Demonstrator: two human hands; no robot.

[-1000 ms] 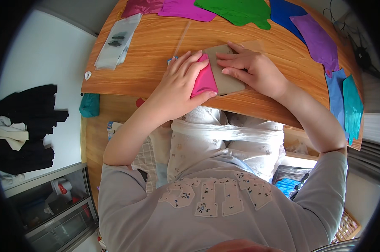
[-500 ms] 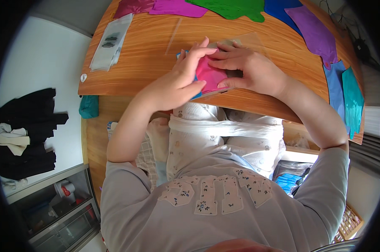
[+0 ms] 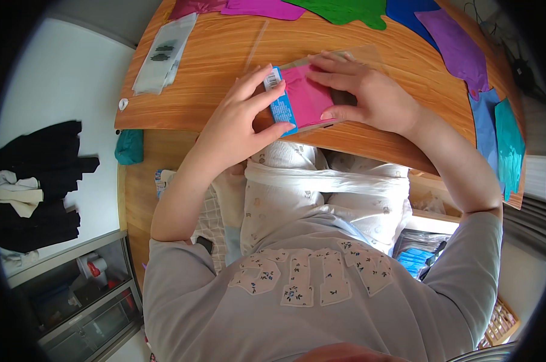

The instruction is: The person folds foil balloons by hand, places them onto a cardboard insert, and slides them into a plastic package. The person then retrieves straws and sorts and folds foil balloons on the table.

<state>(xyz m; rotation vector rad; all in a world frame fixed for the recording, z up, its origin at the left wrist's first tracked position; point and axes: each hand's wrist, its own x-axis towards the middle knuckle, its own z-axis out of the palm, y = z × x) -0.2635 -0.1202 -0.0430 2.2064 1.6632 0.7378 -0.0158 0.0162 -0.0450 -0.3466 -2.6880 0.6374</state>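
Note:
A folded piece of bright pink fabric or film (image 3: 309, 99) lies in a clear plastic bag on the wooden desk, close to its front edge. Along the bag's left side runs a blue printed card strip (image 3: 280, 108) with a white barcode label at its top. My left hand (image 3: 239, 117) rests on that strip, its fingers and thumb spread apart. From the other side my right hand (image 3: 375, 96) lies over the bag's right part, fingers stretched out on the pink piece and thumb near its lower edge. The right hand hides part of the bag.
A stack of clear bags (image 3: 165, 54) lies at the desk's left. Purple (image 3: 457, 48), green (image 3: 345, 11), blue and teal (image 3: 510, 145) pieces line the far and right edges. A small white ring (image 3: 123, 104) sits at the left corner. Below right is an open drawer (image 3: 433, 199).
My left hand has drawn back left and its fingers have flattened, uncovering the blue strip and more pink. My right hand has shifted slightly right. The pink piece looks flatter.

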